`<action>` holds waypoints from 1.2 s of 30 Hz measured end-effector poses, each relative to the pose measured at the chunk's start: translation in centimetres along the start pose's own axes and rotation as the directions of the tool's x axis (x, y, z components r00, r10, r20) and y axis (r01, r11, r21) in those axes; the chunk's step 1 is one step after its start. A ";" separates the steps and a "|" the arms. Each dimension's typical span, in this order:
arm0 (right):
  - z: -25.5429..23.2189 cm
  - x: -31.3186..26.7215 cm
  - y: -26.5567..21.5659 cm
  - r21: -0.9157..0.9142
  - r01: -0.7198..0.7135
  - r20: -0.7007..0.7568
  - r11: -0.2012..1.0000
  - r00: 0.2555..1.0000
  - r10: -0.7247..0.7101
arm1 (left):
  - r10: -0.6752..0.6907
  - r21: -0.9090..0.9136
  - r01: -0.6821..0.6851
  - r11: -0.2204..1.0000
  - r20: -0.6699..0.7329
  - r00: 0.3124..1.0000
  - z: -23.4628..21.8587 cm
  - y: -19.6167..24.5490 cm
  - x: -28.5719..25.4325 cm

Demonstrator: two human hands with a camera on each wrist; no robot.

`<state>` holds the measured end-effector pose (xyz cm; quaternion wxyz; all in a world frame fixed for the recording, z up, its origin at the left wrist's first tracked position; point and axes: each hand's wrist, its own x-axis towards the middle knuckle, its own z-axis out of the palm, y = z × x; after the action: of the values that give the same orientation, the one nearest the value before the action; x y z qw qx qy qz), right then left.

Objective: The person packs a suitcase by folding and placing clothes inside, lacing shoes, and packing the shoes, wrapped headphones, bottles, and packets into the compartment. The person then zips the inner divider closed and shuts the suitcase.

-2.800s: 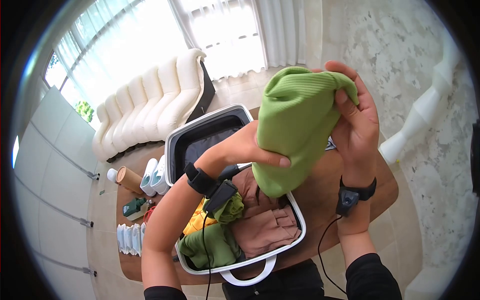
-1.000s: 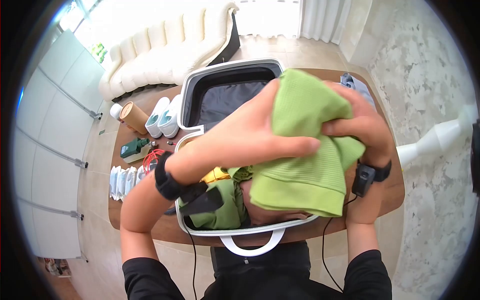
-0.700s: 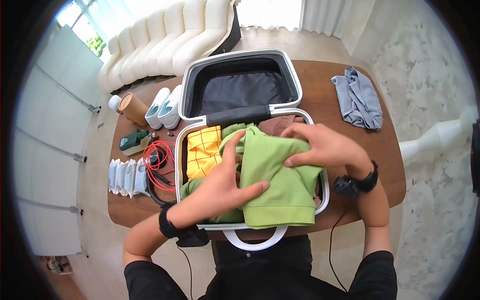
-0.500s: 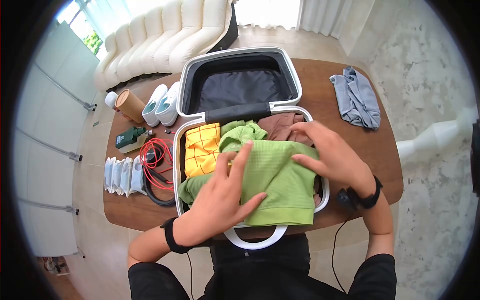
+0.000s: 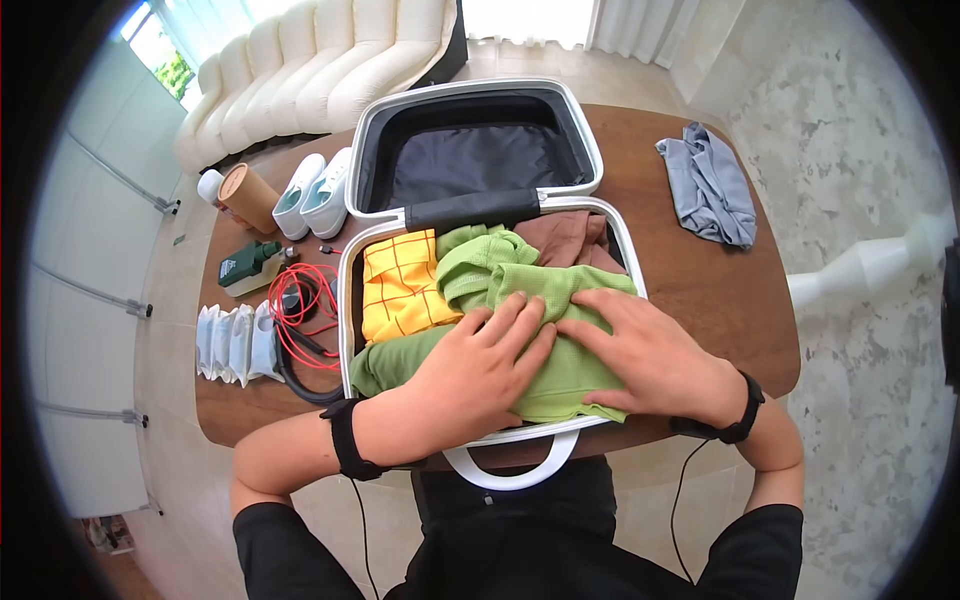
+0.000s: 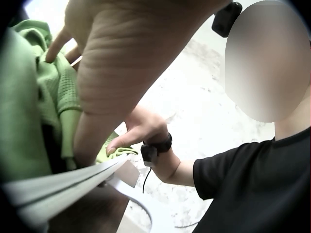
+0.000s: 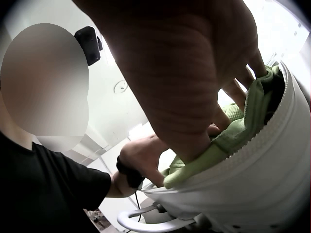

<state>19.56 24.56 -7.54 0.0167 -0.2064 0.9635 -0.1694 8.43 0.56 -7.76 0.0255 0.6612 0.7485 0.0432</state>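
In the head view a light green ribbed garment (image 5: 560,375) lies in the front right of a white suitcase (image 5: 345,330). My left hand (image 5: 465,375) rests flat on its left part, fingers extended; my right hand (image 5: 655,360) presses on its right side with spread fingers. Beside them in the case are a yellow checked cloth (image 5: 400,285), a dark green roll (image 5: 395,362), a bunched green cloth (image 5: 480,262) and a brown cloth (image 5: 570,240). The right wrist view shows the green fabric (image 7: 238,133) under my right fingers, against the case wall.
The suitcase lid (image 5: 475,150) stands open behind. Left on the table (image 5: 700,300) are white shoes (image 5: 312,195), a brown cylinder (image 5: 250,198), a green bottle (image 5: 247,265), a red cable (image 5: 300,300), headphones and white packets (image 5: 238,340). A grey garment (image 5: 708,185) lies back right.
The light green garment has come down from the air into the case, its upper edge now lower and nearer the front. Both hands have gone from holding it up to pressing on it.
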 end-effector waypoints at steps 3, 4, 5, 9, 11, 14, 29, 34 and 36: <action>0.8 0.9 -0.3 -0.095 -0.007 0.034 0.995 0.999 0.010 | 0.023 0.061 -0.028 0.998 0.079 0.997 -0.2 0.2 -0.1; 1.1 1.2 -0.4 -0.159 -0.014 0.049 0.987 0.999 0.022 | 0.046 0.047 -0.051 0.998 0.107 0.993 -0.7 0.1 0.1; 1.3 1.4 -0.6 -0.159 -0.014 0.048 0.987 0.999 0.022 | 0.046 0.047 -0.051 0.998 0.108 0.993 -1.5 -0.1 0.3; 2.1 1.8 -1.1 -0.270 -0.033 0.079 0.962 0.995 0.057 | 0.075 -0.140 -0.049 0.989 0.184 0.980 -3.3 -1.8 1.0; 2.1 1.8 -1.0 -0.283 -0.043 0.090 0.958 0.993 0.071 | 0.109 -0.040 -0.106 0.994 0.068 0.992 -3.4 -2.5 1.1; 1.9 1.9 -0.6 -0.259 -0.030 0.100 0.965 0.993 0.057 | 0.105 0.003 -0.106 0.994 0.115 0.988 -3.1 -2.8 1.2; -0.6 0.3 1.9 -0.013 0.105 0.100 0.994 0.990 -0.103 | 0.105 -0.076 -0.086 0.993 0.304 0.947 -0.4 -0.9 -0.7; -0.7 -0.2 1.3 -0.005 0.061 0.070 0.998 0.996 -0.061 | 0.103 -0.126 -0.077 0.989 0.209 0.973 0.9 -0.5 -1.2; 0.1 0.0 1.2 -0.016 0.035 0.072 0.999 0.997 -0.034 | 0.107 -0.129 -0.085 0.988 0.182 0.977 1.5 -0.5 -1.3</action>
<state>19.12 25.52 -8.00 0.0463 -0.2291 0.9601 -0.1537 8.28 -0.77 -9.34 0.1338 0.6950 0.7059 0.0269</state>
